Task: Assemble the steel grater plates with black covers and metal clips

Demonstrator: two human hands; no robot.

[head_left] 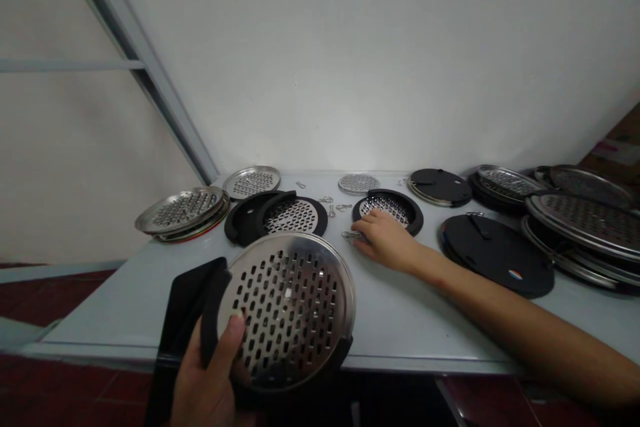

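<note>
My left hand (207,373) grips a round metal grater plate (290,307) with a black rim, thumb on its face, at the table's front edge. My right hand (383,237) reaches over the table, its fingers bent down at a small metal clip (352,235) beside a black ring-shaped holder (415,217) with a perforated plate inside. Whether the fingertips have closed on the clip is hard to make out. Several more small clips (331,211) lie just left of that holder. Another black-rimmed grater (295,215) rests behind the held plate.
Stacked grater plates (183,210) stand at the left, one more (253,181) behind them. Black discs (495,253) and tall stacks of plates (595,220) fill the right side. A small perforated disc (359,183) lies near the white wall (350,67).
</note>
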